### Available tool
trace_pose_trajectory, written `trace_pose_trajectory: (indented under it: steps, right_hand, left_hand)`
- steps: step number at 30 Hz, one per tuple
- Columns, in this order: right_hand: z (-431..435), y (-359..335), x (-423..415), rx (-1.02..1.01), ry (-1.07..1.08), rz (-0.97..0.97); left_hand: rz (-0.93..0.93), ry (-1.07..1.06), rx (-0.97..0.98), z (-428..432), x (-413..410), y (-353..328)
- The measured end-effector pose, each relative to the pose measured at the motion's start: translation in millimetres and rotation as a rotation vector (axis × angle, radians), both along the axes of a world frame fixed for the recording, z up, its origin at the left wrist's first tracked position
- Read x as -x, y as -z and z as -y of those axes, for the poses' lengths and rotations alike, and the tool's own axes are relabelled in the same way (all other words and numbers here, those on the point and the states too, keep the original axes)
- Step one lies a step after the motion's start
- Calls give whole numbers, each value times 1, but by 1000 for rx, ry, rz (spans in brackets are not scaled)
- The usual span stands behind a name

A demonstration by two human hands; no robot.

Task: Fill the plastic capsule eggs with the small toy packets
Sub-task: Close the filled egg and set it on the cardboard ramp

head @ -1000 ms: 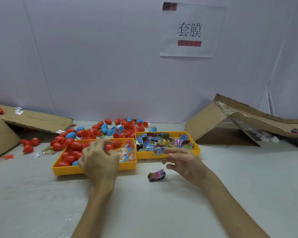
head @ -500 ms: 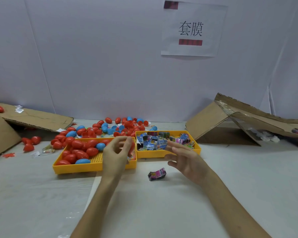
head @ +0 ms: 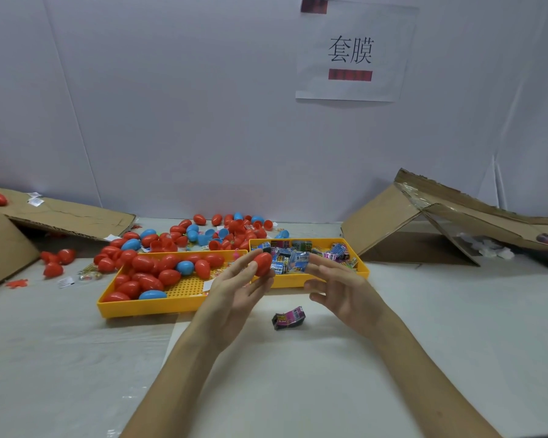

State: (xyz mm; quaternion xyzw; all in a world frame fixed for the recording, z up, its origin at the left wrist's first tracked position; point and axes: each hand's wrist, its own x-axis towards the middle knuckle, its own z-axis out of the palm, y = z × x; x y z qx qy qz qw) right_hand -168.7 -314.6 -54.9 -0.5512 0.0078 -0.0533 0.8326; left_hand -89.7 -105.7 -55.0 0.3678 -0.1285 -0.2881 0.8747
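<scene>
While my left grip pinches a red egg above the counter, my right grip hangs spread beside it. Light, slick shell, I reckon, so grab each half by the seam.

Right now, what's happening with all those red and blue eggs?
A person is filling plastic eggs with toy packets. Their left hand pinches a closed red egg at its fingertips, held up in front of the trays. The right hand is open beside it and seems to hold nothing. One packet lies loose on the table between the hands. More eggs sit in the left yellow tray, more packets in the right yellow tray.
</scene>
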Motion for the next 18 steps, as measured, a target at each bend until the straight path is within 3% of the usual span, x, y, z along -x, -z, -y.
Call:
trace_pose_trajectory:
  steps: [5,12,18]
  right_hand:
    - [0,0,1,7,-2,4]
    - [-3,1,1,55,5,-17]
    - [-5,0,1,93,-15,-14]
  left_hand:
    - [64,-15,-55,3,-5,5]
    - [349,-172,-316,8,2,4]
    - [461,-191,-354,9,2,6]
